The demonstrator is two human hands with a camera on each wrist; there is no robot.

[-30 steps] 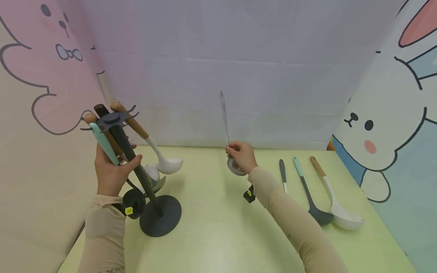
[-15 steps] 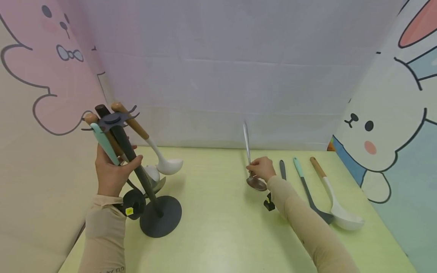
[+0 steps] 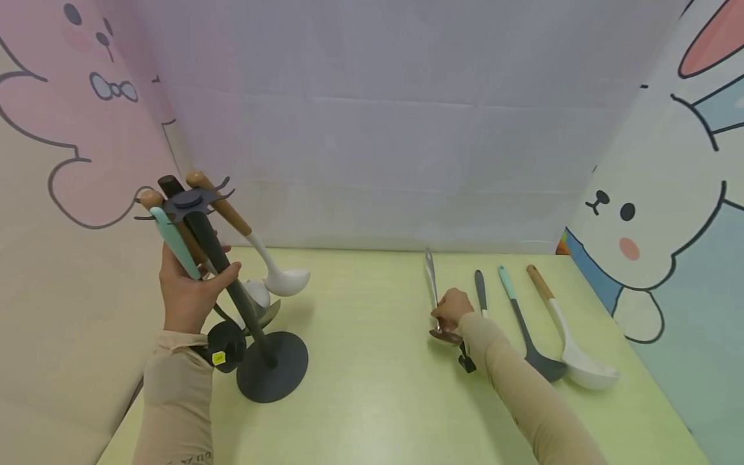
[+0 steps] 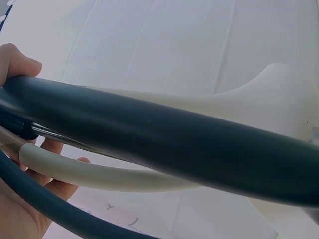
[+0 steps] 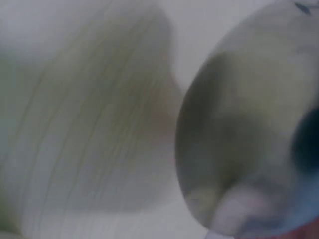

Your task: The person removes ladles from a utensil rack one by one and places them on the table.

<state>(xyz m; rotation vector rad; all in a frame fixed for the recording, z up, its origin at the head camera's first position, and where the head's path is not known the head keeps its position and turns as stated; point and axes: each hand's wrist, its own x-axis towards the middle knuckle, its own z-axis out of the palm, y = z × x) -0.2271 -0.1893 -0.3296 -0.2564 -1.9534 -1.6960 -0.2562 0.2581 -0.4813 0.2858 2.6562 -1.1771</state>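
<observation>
A dark utensil stand [image 3: 241, 303] leans at the left, its round base on the table. My left hand [image 3: 188, 294] grips its pole, the thumb across the front and fingers behind. In the left wrist view, the dark pole [image 4: 149, 124] crosses close to the camera, fingers behind a white utensil shaft [image 4: 99, 174]. From the stand hang a white ladle [image 3: 286, 281] with wooden handle, a mint-handled utensil [image 3: 174, 242] and another wooden handle. My right hand [image 3: 453, 307] pinches a metal ladle [image 3: 431, 271] low on its shaft, just over the table; its shiny bowl [image 5: 239, 134] fills the right wrist view's right side.
Right of the ladle lie a grey-handled utensil [image 3: 480, 289], partly hidden by the sleeve, a dark ladle [image 3: 540, 361] with mint handle, and a white ladle [image 3: 589, 373] with wooden handle. A pale curtain [image 3: 372, 161] rises behind the yellow-green table [image 3: 360, 387].
My right hand has carried the metal ladle rightward, toward me and down to near the table, beside the row of utensils. The left hand and stand have stayed put.
</observation>
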